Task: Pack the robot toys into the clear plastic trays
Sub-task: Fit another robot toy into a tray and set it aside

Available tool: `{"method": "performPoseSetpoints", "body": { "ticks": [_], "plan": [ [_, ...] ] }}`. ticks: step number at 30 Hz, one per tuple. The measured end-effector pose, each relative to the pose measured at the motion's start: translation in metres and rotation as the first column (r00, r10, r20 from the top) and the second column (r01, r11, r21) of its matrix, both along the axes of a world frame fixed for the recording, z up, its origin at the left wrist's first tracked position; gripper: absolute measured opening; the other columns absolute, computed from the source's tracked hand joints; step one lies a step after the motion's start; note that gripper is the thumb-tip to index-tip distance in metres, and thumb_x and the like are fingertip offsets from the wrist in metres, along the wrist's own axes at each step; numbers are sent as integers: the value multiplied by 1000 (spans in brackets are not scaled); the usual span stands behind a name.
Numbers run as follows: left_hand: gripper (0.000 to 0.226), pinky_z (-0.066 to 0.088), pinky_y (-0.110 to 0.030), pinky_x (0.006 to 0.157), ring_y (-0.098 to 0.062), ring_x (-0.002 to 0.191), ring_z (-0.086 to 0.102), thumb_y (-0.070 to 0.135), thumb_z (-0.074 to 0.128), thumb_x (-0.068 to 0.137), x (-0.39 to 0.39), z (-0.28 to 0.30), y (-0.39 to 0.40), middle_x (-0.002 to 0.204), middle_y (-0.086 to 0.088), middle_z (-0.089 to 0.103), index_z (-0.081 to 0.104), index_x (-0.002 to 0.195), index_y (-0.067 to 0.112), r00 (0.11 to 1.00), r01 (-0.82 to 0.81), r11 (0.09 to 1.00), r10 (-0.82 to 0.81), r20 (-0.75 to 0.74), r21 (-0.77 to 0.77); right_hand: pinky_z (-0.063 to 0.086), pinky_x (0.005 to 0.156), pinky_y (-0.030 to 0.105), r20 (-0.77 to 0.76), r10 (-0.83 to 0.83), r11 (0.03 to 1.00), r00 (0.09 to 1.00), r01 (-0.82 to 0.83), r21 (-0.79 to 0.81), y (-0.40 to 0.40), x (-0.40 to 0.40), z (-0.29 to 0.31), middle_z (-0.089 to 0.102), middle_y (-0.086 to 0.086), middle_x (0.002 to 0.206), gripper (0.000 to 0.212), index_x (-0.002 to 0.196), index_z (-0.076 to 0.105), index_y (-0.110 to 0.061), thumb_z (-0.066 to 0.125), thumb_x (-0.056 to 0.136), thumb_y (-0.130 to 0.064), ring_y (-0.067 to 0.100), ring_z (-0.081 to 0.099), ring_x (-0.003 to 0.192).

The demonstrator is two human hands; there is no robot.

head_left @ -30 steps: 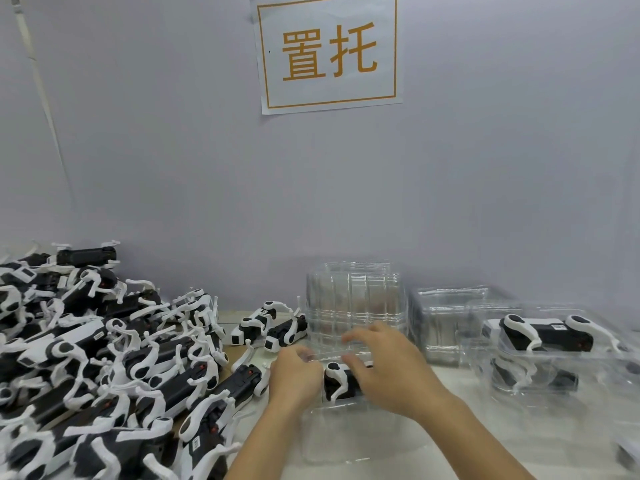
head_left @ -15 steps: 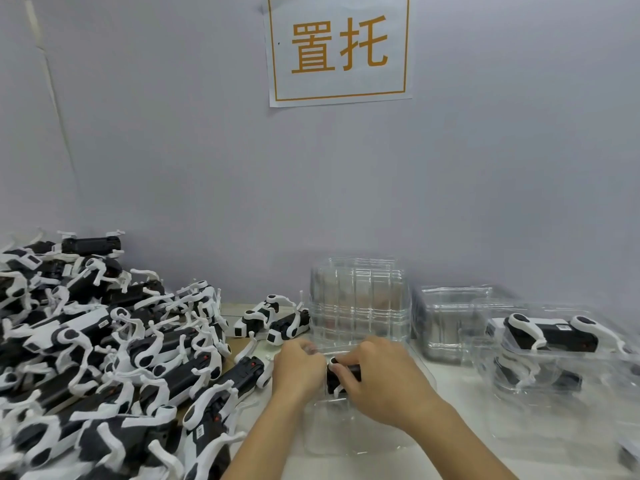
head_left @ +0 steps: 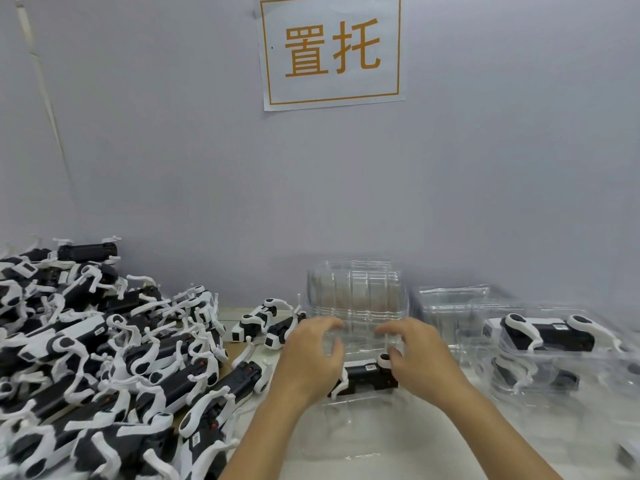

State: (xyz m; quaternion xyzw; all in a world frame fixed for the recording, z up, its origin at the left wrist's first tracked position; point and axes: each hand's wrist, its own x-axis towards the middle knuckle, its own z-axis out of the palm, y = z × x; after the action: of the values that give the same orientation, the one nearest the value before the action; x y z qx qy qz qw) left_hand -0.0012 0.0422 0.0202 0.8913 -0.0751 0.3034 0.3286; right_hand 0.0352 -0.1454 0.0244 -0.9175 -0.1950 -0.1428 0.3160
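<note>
A heap of black-and-white robot toys (head_left: pixel 104 368) is seen piled at the left of the packing bench, legs tangled, with two more toys (head_left: pixel 266 325) lying apart just beyond it near the wall. At centre, one robot toy (head_left: pixel 367 374) is laid on its side in an open clear plastic tray (head_left: pixel 349 427), between the two hands. The left hand (head_left: pixel 311 358) is held over the toy's left end with fingers curled and spread; whether the toy or the tray is actually touched by them cannot be told. The right hand (head_left: pixel 419 358) is placed at the toy's right end, fingers bent and reaching up toward the clear plastic behind it, with nothing plainly gripped.

The seating of this toy is judged to be the step in hand, with the toy already resting in its tray. The next move is likely to call for the tray's clear cover to be drawn over the toy and pressed shut, with care that the thin white legs are tucked inside.

Behind the hands, a stack of empty clear trays (head_left: pixel 356 289) is stood against the wall beneath a paper sign (head_left: pixel 332 50). Further right, more clear trays (head_left: pixel 446 306) are seen, and at the far right packed trays (head_left: pixel 554 341) are stacked, each with a toy visible inside. Most of the pile is judged to remain unpacked.
</note>
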Motion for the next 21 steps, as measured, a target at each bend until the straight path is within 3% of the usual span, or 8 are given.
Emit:
{"method": "performPoseSetpoints", "body": {
  "ticks": [3,6,11,14,18,21],
  "plan": [
    [48,27,-38,117,-4,134,37,62,55,85,-5,5,-6,139,17,50,59,126,38,972,169,970,-135,-194,172,41,107,34,-70,-20,1000,997,20,-2,-2,4,-8,56,-7,131,37,124,64,-34,54,94,-14,15,47,127],
    [76,6,-46,120,-11,148,15,86,52,72,-9,1,-8,160,12,25,45,137,49,898,216,910,-42,-438,355,40,108,34,-65,-19,1000,998,21,19,0,6,-12,54,-4,131,37,122,64,-32,51,95,-11,16,45,126],
    [82,2,-45,118,-15,148,9,86,60,64,-13,1,-9,160,6,21,41,136,52,873,214,901,-2,-488,378,40,108,33,-71,-28,999,997,30,24,0,8,-14,52,-6,133,34,121,64,-33,51,97,-13,15,44,127],
    [85,5,-42,116,-16,144,15,84,64,62,-14,1,-10,153,6,28,38,136,50,875,211,879,25,-483,427,41,106,31,-70,-10,998,998,14,57,-1,9,-14,54,-10,127,32,118,64,-34,51,97,-13,13,45,125],
    [79,13,-41,112,-20,133,25,82,64,63,-15,3,-12,138,8,38,43,131,48,895,179,891,29,-446,417,45,87,22,-26,8,972,1000,-2,237,-3,9,-10,64,-18,105,28,97,65,-39,53,98,-14,4,59,102],
    [79,14,-41,112,-16,133,21,78,67,65,-17,8,-13,140,6,35,42,133,48,913,188,883,4,-408,430,46,79,22,-2,-27,910,1000,25,414,-7,9,-1,69,-14,100,22,95,69,-35,55,98,-18,6,62,96]
  ]
}}
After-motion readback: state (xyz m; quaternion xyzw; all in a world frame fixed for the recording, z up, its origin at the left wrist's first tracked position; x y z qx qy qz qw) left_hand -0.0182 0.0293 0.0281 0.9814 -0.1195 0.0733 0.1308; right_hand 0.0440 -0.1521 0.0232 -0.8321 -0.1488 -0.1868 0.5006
